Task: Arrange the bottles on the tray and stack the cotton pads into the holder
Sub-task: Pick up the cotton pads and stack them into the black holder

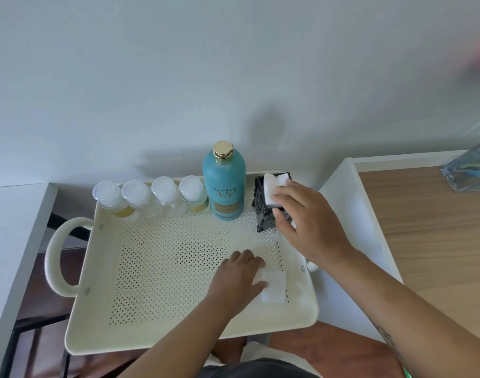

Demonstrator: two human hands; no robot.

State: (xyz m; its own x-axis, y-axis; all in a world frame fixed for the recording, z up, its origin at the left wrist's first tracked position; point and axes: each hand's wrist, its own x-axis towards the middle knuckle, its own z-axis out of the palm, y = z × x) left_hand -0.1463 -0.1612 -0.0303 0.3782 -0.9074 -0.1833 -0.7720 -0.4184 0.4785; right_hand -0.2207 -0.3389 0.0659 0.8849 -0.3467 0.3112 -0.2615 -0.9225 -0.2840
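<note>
A cream perforated tray (157, 317) carries everything. Along its far edge stand several small clear bottles (151, 199) with white caps, and beside them a tall teal bottle (224, 184) with a gold cap. To their right is a black ornate holder (263, 216). My right hand (309, 222) holds a stack of white cotton pads (273, 188) at the holder's open top, with the thumb against the holder's front. Near the tray's front right, my left hand (237, 276) pinches the edge of a white cotton pad (274, 286) lying flat.
The tray has a looped handle (53, 257) on its left and stands between a white surface (12, 230) and a wooden tabletop (429, 236) with a white edge. A glass vase (470, 170) with pink flowers sits at the far right. A wall rises behind.
</note>
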